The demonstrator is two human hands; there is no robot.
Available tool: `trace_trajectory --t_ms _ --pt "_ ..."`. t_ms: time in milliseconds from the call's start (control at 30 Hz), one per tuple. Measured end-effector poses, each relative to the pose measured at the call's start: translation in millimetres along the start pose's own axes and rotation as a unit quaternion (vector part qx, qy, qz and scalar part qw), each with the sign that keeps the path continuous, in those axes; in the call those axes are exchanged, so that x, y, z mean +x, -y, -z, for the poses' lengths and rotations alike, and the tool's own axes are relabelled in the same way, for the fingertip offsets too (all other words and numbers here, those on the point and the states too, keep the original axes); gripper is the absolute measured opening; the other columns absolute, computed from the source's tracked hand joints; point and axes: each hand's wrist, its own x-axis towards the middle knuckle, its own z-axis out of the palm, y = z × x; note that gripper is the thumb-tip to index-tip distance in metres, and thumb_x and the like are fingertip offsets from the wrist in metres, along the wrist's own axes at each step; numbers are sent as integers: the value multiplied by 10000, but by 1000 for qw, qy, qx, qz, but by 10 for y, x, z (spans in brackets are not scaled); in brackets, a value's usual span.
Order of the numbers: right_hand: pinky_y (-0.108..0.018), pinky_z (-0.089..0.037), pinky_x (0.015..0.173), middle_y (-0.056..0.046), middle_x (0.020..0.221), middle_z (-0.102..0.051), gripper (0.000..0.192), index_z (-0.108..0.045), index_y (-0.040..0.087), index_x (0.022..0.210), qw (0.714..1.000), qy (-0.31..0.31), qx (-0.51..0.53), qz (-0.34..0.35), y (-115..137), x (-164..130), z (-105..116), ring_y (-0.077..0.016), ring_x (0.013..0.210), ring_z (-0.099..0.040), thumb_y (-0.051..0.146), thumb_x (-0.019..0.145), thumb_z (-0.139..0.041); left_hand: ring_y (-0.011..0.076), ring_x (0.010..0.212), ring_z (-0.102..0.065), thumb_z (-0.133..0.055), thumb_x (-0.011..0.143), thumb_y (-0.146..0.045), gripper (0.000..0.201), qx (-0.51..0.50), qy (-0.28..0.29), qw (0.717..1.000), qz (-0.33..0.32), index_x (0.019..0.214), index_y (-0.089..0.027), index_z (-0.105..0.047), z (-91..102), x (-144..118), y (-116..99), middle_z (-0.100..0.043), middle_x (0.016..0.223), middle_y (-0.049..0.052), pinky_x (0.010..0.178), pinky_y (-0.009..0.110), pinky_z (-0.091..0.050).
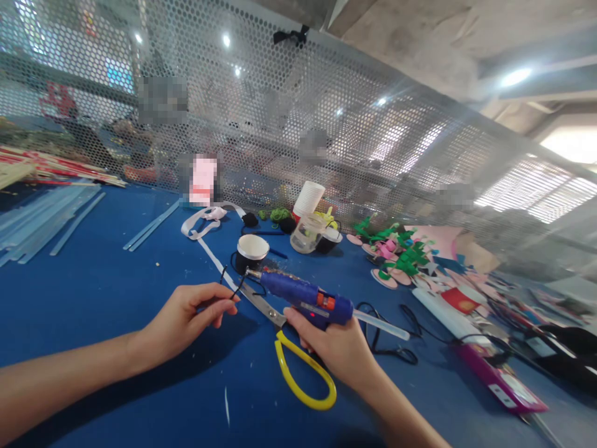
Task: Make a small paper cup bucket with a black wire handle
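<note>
My right hand point(333, 342) grips a blue hot glue gun point(298, 291) with a clear glue stick point(382, 325) poking out of its back. Its nozzle points left, close to a thin black cord point(239, 287) pinched between the thumb and fingers of my left hand point(198, 311). Just behind the nozzle stands a paper cup point(252, 247), white at the rim and black lower down. Scissors point(305, 379) with yellow handles lie below the glue gun, their blades partly under it. A white ribbon point(209, 252) runs across the table to the blades.
Translucent glue sticks point(44, 218) lie at the left. Behind the cup stand stacked white cups point(308, 199) and a clear plastic cup point(306, 235). Green and pink craft pieces point(396, 255) and a purple power strip point(501, 379) are at the right. A perforated metal screen point(261, 124) closes off the back.
</note>
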Motion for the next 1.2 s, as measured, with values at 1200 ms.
trace_trajectory --t_ms 1200 --pt "-189 -377 340 42 337 -447 279 -557 153 577 997 28 40 -54 66 23 55 -72 317 -408 429 605 -596 65 500 -494 -589 705 -347 218 -269 -24 958 95 741 -133 -569 6 73 -93 -630 632 11 498 198 -413"
